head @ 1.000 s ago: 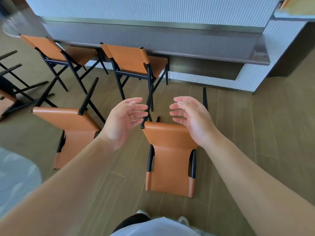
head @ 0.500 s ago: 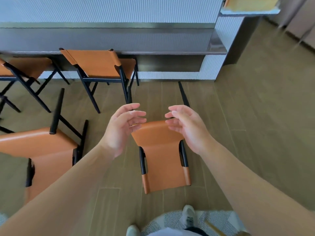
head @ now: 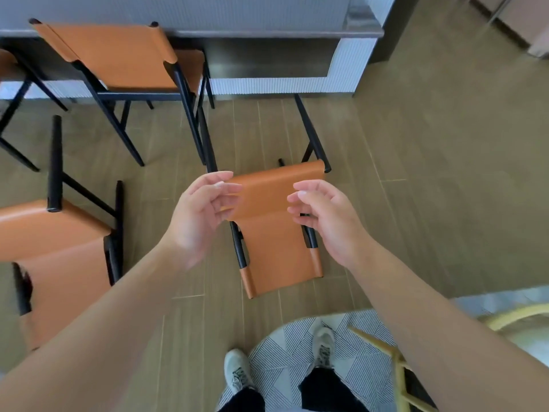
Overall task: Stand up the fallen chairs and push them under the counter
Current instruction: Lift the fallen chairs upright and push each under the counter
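An orange chair with black legs lies on its back on the wooden floor in the middle of the head view, legs pointing toward the counter. My left hand and my right hand hover above its two sides, fingers loosely curved, holding nothing. A second fallen orange chair lies at the left. An upright orange chair stands partly under the counter at the back.
Another upright chair's edge shows at the far left. A patterned rug lies under my feet, with a yellow-framed piece of furniture at the lower right. Bare wooden floor stretches to the right of the counter.
The view has tilted further down and shifted right. Both hands have lowered toward the middle fallen chair and stay apart, empty.
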Motion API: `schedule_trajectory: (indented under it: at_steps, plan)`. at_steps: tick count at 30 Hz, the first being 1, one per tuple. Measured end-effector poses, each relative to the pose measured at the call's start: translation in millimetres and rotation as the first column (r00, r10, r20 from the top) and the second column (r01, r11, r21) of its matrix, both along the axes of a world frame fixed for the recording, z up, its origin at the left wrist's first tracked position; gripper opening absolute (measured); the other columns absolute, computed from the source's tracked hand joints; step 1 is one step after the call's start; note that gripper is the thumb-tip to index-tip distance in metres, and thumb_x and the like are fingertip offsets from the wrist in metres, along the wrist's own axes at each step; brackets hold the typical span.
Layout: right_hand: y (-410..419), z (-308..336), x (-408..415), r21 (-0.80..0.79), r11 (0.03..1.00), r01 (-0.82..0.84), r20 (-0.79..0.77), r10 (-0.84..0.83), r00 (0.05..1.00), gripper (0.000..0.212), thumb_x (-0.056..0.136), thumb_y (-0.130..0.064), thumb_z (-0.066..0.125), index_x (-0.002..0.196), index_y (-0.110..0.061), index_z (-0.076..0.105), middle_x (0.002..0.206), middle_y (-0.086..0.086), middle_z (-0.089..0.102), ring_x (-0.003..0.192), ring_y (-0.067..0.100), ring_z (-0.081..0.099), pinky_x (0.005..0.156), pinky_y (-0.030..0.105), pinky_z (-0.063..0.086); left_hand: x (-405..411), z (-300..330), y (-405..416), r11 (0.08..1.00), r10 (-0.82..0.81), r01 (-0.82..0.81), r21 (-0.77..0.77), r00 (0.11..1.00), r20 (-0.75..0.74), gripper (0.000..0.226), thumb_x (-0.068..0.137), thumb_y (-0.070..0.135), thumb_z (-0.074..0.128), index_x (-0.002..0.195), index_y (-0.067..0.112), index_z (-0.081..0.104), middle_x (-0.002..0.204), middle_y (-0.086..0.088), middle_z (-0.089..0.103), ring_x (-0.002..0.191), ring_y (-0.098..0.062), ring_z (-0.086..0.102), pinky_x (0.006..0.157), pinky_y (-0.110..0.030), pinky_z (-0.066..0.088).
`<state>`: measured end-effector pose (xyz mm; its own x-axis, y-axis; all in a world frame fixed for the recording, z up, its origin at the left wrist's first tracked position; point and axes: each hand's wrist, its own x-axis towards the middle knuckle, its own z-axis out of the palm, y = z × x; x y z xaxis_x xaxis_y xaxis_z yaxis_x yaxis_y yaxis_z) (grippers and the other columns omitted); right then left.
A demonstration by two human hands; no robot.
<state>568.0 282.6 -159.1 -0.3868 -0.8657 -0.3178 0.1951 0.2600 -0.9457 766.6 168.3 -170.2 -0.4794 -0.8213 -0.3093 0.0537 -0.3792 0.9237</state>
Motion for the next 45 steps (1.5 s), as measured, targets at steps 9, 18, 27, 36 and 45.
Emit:
schedule_trajectory:
  at_steps: [9,18,27,36,45]
  plan:
    - [2,-117,-57,0.104,0.994,-0.013,0.059,0.007,0.998,0.023,0.082,-0.027,0.06,0.104,-0.022,0.068,0.092,-0.006,0.074,0.09,0.015,0.071,0.083,0.032,0.057,-54,-105,13,0.998,-0.002,-0.003,0.068,0.997,0.075,0.033,0.084,0.03,0.055,0.115,0.021,0.064,0.106,-0.004,0.073,0.094,-0.019,0.068,0.084,-0.033,0.05]
    - [-8,-303,-84,0.18,0.984,0.009,0.073,-0.022,0.997,0.028,0.074,-0.032,0.06,0.1,-0.025,0.069,0.088,-0.007,0.075,0.085,0.013,0.072,0.081,0.032,0.057,-105,-286,15,0.985,0.027,-0.04,0.168,0.996,0.082,0.038,0.071,0.033,0.06,0.107,0.022,0.067,0.102,-0.005,0.073,0.092,-0.02,0.068,0.089,-0.041,0.046]
    - [-20,-528,-93,0.247,0.969,-0.031,0.035,0.024,0.999,0.016,0.086,-0.027,0.06,0.1,-0.025,0.069,0.088,-0.007,0.074,0.086,0.013,0.071,0.087,0.037,0.057,-117,-508,4,0.976,0.081,-0.105,0.191,0.988,0.131,0.034,0.078,0.037,0.052,0.104,0.022,0.066,0.093,0.0,0.074,0.083,-0.015,0.068,0.078,-0.032,0.048]
    - [-22,-698,-121,0.344,0.931,-0.122,0.126,0.083,0.989,0.014,0.097,-0.016,0.056,0.108,-0.013,0.066,0.093,0.005,0.071,0.086,0.02,0.068,0.084,0.038,0.056,-127,-687,1,0.957,0.09,-0.135,0.256,0.98,0.18,0.033,0.086,0.037,0.049,0.107,0.019,0.068,0.093,-0.001,0.076,0.079,-0.013,0.069,0.074,-0.03,0.049]
    - [-6,-809,-142,0.472,0.825,-0.31,-0.159,0.426,0.891,0.014,0.094,-0.025,0.061,0.107,-0.027,0.063,0.103,-0.007,0.067,0.093,0.008,0.066,0.08,0.024,0.051,-125,-794,23,0.997,-0.031,0.0,0.077,0.916,0.4,0.022,0.074,0.043,0.062,0.093,0.045,0.072,0.094,0.02,0.071,0.091,-0.001,0.066,0.08,-0.026,0.046]
